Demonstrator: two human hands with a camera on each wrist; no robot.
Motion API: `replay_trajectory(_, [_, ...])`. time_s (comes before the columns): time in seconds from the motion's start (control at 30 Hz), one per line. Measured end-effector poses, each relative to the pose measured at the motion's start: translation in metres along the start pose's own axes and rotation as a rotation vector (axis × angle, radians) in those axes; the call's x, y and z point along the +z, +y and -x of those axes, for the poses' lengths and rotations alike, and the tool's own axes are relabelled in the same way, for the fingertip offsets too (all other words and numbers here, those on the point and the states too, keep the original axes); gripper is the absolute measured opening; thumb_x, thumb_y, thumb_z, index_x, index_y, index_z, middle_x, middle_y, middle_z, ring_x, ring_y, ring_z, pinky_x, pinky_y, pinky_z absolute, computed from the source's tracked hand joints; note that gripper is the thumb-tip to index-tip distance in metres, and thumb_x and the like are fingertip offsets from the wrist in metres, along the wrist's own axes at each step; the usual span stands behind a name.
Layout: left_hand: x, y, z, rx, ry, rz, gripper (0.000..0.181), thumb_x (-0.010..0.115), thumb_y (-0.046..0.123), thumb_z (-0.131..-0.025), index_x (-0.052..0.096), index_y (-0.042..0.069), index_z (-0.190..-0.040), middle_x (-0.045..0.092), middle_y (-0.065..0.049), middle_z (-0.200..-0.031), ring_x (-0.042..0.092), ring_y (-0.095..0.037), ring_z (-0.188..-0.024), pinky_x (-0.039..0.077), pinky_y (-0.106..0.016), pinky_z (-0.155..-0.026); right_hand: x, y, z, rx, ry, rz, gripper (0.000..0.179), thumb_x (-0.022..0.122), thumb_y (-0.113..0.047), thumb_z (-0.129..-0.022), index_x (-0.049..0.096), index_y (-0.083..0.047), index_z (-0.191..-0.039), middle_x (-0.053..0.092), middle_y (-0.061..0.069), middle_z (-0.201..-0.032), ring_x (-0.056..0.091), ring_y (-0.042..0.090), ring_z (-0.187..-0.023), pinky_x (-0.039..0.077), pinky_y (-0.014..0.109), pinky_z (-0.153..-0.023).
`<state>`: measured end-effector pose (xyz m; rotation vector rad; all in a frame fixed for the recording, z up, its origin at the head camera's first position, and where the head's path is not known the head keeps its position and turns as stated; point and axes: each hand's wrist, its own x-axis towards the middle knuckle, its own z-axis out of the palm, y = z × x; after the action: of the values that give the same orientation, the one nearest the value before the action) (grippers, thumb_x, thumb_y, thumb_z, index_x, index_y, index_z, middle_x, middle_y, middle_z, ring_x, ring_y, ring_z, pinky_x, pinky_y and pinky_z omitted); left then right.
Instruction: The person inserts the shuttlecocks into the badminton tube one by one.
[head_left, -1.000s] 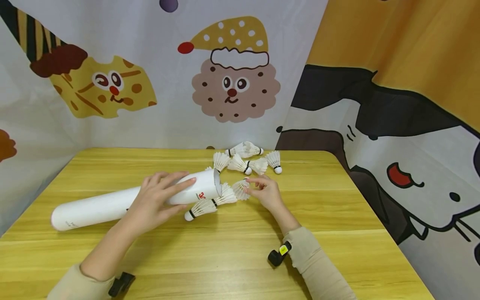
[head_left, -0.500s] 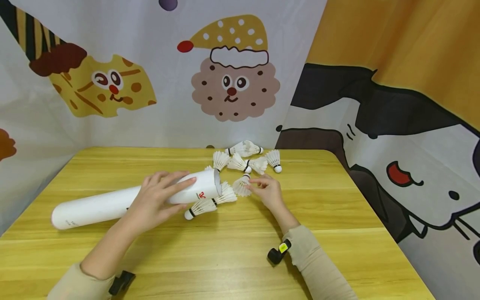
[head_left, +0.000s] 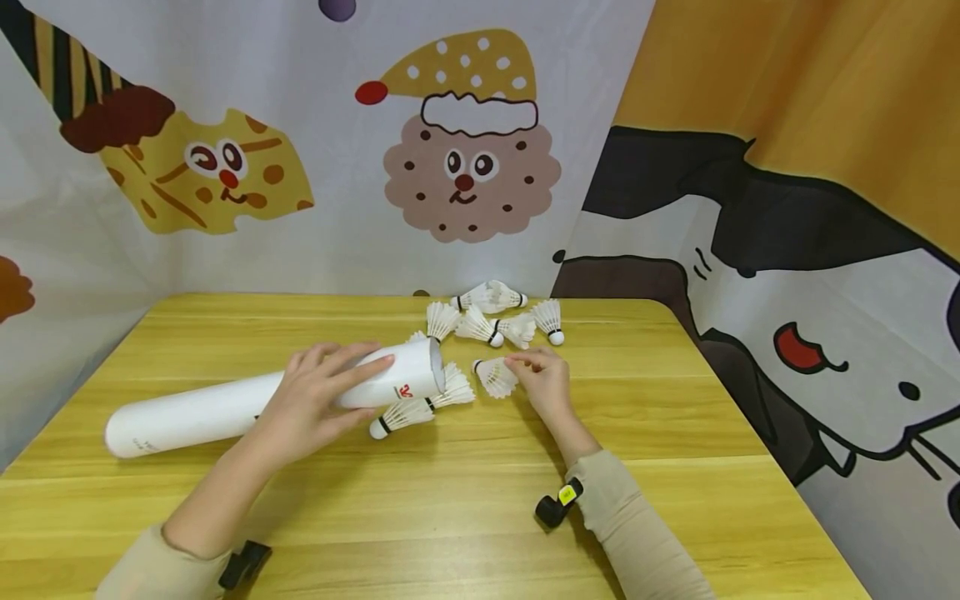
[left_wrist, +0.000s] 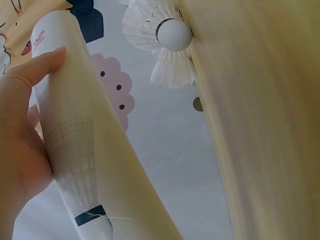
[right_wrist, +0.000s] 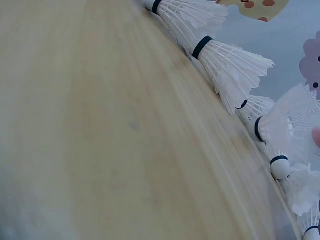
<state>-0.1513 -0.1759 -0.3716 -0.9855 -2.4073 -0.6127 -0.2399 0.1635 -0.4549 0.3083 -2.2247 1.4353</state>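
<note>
My left hand grips a long white shuttlecock tube from above, thumb on the near side. The tube lies slanted, its grey-rimmed right end tilted up and facing my right hand. In the left wrist view a shuttlecock picture shows on the tube's side. Between thumb and fingertips my right hand pinches a shuttlecock by the edge of its feathers. Its cork points left, toward the tube's end, with a small gap between. The right wrist view shows this shuttlecock with just a fingertip at its skirt.
Two shuttlecocks lie nested in a line beside and partly under the tube's right end. Behind it are several loose shuttlecocks, some along the table's far edge. A patterned curtain hangs right behind the wooden table.
My right hand has turned the shuttlecock, so its cork swings from pointing away to pointing left. The hand has shifted slightly right. My left hand and the tube have stayed put.
</note>
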Motion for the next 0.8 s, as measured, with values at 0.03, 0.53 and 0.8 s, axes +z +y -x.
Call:
replay_trajectory(0.03, [0.000, 0.000, 0.000, 0.002, 0.000, 0.000, 0.080, 0.084, 0.024, -0.071, 0.048, 0.030, -0.142, 0.048, -0.002, -0.141, 0.043, -0.036, -0.114, 0.029, -0.053, -0.089, 0.000, -0.001, 0.000, -0.007, 0.007, -0.006, 0.006, 0.078, -0.007, -0.080, 0.077, -0.002, -0.083, 0.061, 0.006, -0.076, 0.045, 0.016, -0.065, 0.036, 0.024, -0.056])
replay_trajectory(0.53, [0.001, 0.000, -0.001, 0.004, -0.005, 0.000, 0.081, 0.084, 0.023, -0.070, 0.048, 0.031, -0.142, 0.048, -0.003, -0.141, 0.044, -0.036, -0.114, 0.029, -0.054, -0.089, -0.013, -0.059, -0.001, -0.065, 0.054, -0.161, 0.009, 0.073, 0.007, -0.078, 0.070, 0.014, -0.084, 0.050, 0.017, -0.072, 0.038, 0.010, -0.066, 0.032, 0.018, -0.058])
replay_trajectory(0.8, [0.001, 0.001, 0.000, -0.001, -0.004, -0.003, 0.080, 0.084, 0.023, -0.071, 0.049, 0.030, -0.142, 0.048, -0.003, -0.141, 0.044, -0.037, -0.114, 0.029, -0.054, -0.089, -0.019, -0.076, -0.008, -0.088, 0.087, -0.275, 0.007, 0.071, 0.015, -0.076, 0.068, 0.017, -0.082, 0.052, 0.008, -0.070, 0.043, 0.009, -0.068, 0.035, 0.016, -0.059])
